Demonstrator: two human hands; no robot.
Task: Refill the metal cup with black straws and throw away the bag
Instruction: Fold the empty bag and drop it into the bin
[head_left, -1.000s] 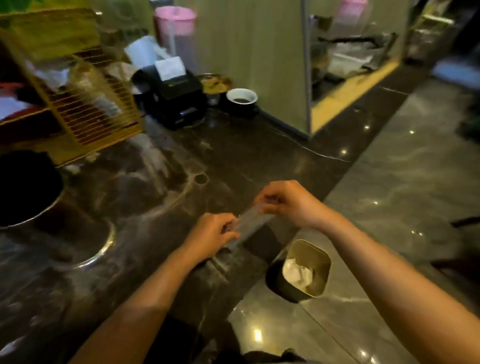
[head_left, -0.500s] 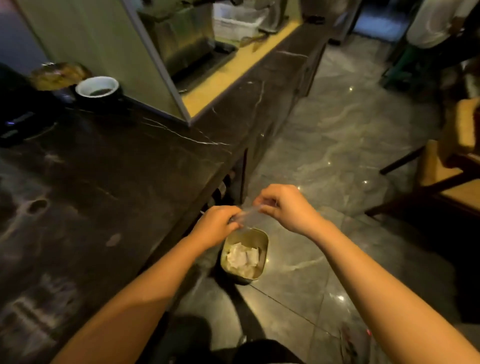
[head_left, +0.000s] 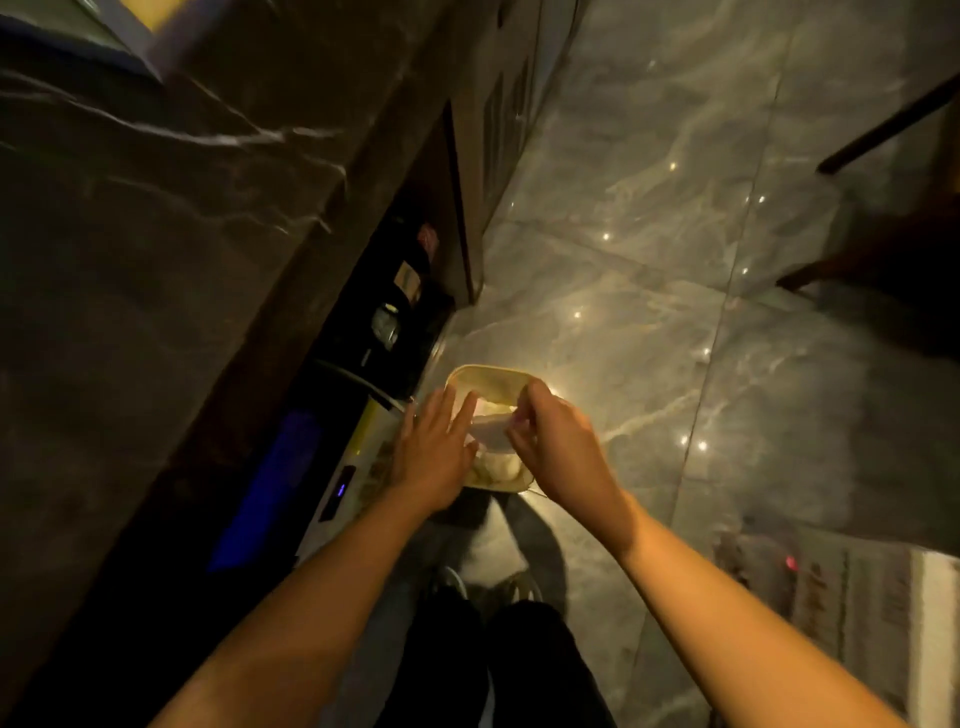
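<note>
Head view, looking down: the right hand (head_left: 558, 449) pinches a clear crumpled plastic bag (head_left: 491, 435) between its thumb and curled fingers (head_left: 535, 402). The left hand (head_left: 431, 454) hovers just left of the bag, fingers straight and spread, holding nothing. Directly beneath both hands' fingers, a small cream rectangular waste bin (head_left: 485, 370) stands on the floor. The bag looks feather-light, limp and slippery, so a pinch at one edge should be enough.
</note>
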